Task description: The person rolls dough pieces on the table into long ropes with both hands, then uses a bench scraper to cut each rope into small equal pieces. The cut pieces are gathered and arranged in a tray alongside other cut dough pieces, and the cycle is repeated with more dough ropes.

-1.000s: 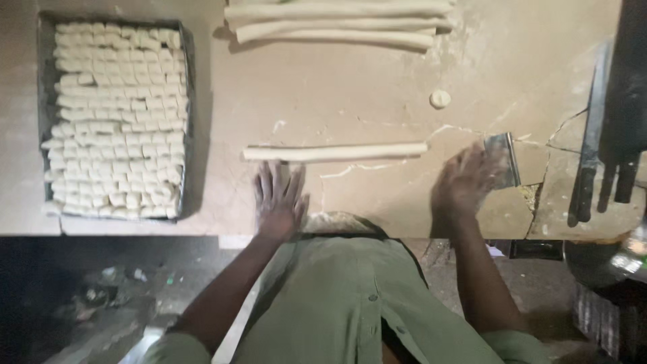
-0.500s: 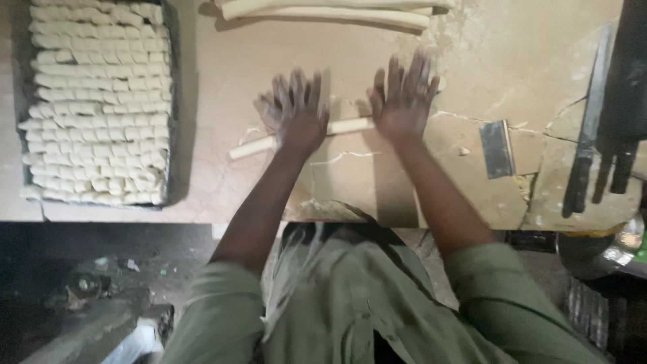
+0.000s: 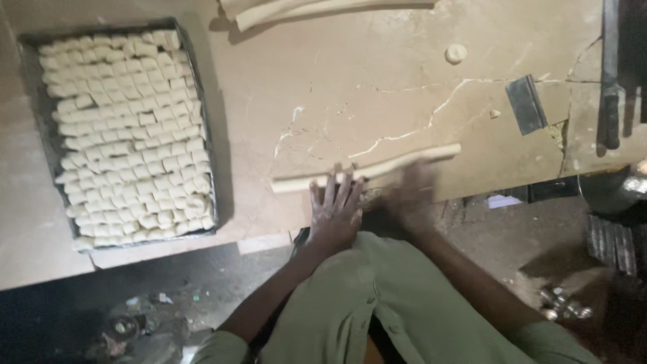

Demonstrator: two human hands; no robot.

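hands drawn back toward table edge, flat on dough rope

One dough rope under two hands, perhaps two more ropes, one tray, one scraper

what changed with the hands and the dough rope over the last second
The right hand left the metal scraper, joined the left hand on the dough rope, and both rolled it away, then back toward the table edge. The scraper and tray of cut pieces stayed put.
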